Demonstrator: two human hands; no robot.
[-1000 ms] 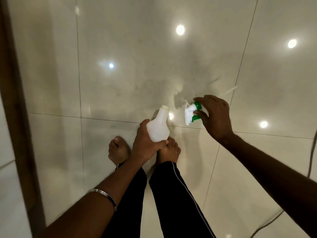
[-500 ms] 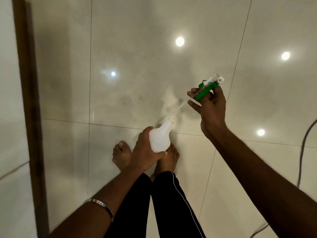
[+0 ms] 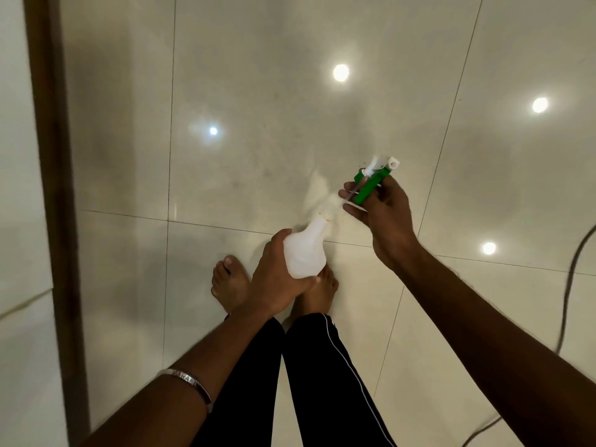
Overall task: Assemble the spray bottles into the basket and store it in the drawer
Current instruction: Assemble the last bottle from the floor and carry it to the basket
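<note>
left hand [image 3: 277,279] was wrapped around the belly of the white bottle [image 3: 304,253], neck tilted up and to the right, held out above the feet [image 3: 230,282] and the glossy tiled floor [image 3: 258,108]. right hand [image 3: 383,211] was pinching the green-and-white spray head [image 3: 371,182] between thumb and fingers, closed on it, just beside and above the bottle's mouth. a thin dip tube [image 3: 342,201] ran down from the head toward the open neck; from my feed i couldn't tell whether its tip was inside the mouth or just at it, too blurred. so i read the step as fitting the trigger onto this bottle, early in the job. no basket and no drawer showed anywhere in view, only a dark cable [image 3: 571,285] at the right and a brown frame [image 3: 54,188] on the left. next move, as i judged it: feed the tube straight down the neck, seat the green collar on the threads, then twist while the left hand braces the bottle. a crooked tube would likely snag on the rim.
</note>
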